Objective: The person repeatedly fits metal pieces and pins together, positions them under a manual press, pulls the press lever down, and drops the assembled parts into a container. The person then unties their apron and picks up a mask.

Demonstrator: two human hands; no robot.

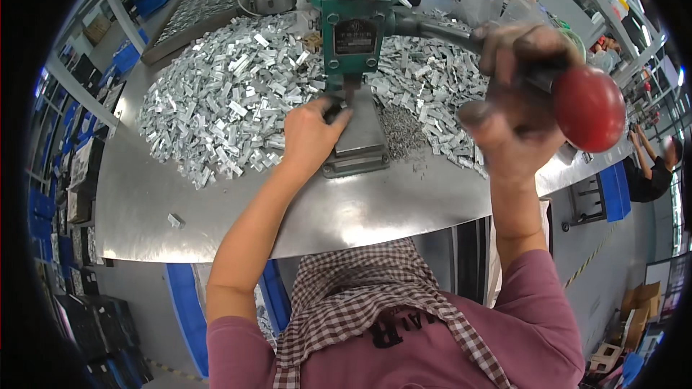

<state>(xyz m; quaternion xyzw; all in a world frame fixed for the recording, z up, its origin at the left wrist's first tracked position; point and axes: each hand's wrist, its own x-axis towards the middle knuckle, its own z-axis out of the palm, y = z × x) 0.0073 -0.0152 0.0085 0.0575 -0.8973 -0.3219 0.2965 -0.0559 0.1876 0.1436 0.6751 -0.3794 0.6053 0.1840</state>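
Note:
A green hand press (353,32) stands on the metal table, its ram coming down to a grey steel base (360,130). My left hand (313,130) rests on the left of that base, thumb and fingers closed together right under the ram. Whatever they hold is hidden by the darkened fingertips. My right hand (515,94), smeared by motion, is raised on the right and wrapped around the press lever (440,29). A large red ball knob (590,109) on the lever's end sticks out past this hand, close to the camera.
Silvery metal pieces (223,94) lie heaped left of the press, with another heap (432,79) on the right. Small dark metal bits (400,133) gather beside the base. One loose piece (175,220) lies near the table's front edge (180,256). Co-workers sit beyond and at right.

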